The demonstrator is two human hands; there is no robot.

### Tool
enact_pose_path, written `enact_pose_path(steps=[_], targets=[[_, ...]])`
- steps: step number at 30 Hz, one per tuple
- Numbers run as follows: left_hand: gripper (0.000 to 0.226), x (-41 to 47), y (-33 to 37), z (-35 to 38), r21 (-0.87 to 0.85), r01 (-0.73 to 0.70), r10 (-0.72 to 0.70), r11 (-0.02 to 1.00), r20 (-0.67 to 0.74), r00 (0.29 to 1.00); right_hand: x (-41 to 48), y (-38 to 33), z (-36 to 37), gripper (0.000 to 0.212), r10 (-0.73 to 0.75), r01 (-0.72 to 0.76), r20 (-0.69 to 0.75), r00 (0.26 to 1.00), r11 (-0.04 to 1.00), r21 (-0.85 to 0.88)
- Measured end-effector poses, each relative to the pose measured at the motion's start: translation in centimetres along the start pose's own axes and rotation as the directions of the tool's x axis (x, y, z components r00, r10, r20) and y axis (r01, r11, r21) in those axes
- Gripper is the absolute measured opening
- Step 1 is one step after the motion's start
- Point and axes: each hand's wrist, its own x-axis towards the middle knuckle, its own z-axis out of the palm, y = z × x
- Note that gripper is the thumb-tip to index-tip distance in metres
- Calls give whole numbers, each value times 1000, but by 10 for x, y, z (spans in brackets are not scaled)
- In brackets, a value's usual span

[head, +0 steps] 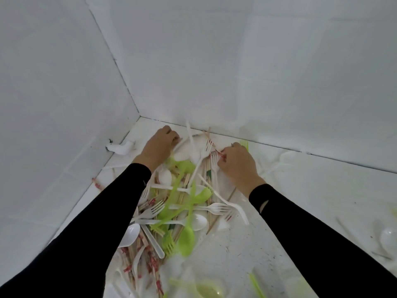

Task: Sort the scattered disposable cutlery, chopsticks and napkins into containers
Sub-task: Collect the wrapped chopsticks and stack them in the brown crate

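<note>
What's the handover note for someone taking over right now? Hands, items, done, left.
Left hand: fingers curled at the pile's far end; I cannot tell whether it holds anything.
Right hand: fingers pinch a red-printed wrapped chopstick.
Items: mixed pile of green and white forks, spoons and chopsticks between the arms, near the wall corner; a loose white spoon lies far right.
Done: nothing visibly sorted; no container clearly in view.
Left: nearly everything.

Two white walls [236, 61] meet in a corner [138, 116]. Left of that corner, a white pipe elbow [122, 148] sits on the white surface [300, 190], at the wall's foot.
</note>
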Motion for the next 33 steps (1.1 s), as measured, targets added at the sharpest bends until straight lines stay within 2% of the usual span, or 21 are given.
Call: enact_pose_path(steps=[2,4,7,9,12,15,17,18,19,21,22,24,26,28,30,33], targets=[[12,-10,15,-4,-67,-71,70,995,-11,997,-2,-1,2,28,-1,1,8,1000,1000,13],[9,-21,32,-11,-151,-55,53,987,-19,998,-7,1,5,30,-19,20,13,1000,995,-97],[8,-35,48,-23,-215,108,-85,970,117,990,-17,10,7,29,-20,17,-12,1000,970,-241],[9,-42,50,-29,-236,206,-176,950,141,974,-23,17,5,26,8,-16,-36,999,975,-221],[11,-45,54,-33,-316,293,-290,902,58,955,-32,23,-3,19,68,-67,-47,997,998,21],[33,-43,64,-28,-265,268,-273,926,18,962,-45,30,-15,7,105,-76,-56,993,919,388],[27,-38,72,-20,-233,241,-235,942,56,970,-53,36,-26,15,99,-94,19,995,847,524],[20,-35,76,-16,-231,221,-210,947,71,975,-57,39,-29,23,87,-115,77,993,836,536],[18,-31,81,-11,-241,201,-187,949,79,979,-60,44,-32,27,77,-131,126,989,853,505],[18,-26,93,-5,-275,182,-159,944,104,982,-65,54,-32,21,91,-145,157,983,914,378],[16,-24,100,-3,-302,194,-162,933,129,978,-67,60,-32,16,126,-173,154,980,925,338],[20,-21,112,0,-337,224,-166,914,193,967,-76,70,-36,21,200,-250,178,964,910,330],[27,-19,120,4,-305,228,-147,925,267,953,-87,84,-39,24,208,-266,216,954,919,291],[41,-21,126,5,-225,198,-116,954,332,936,-98,96,-40,23,164,-220,226,960,944,248],[39,-25,127,7,-188,139,-75,972,309,948,-106,107,-41,23,136,-185,212,968,955,233],[29,-30,121,7,-161,69,-29,985,237,971,-113,120,-46,28,183,-235,220,958,942,240]])
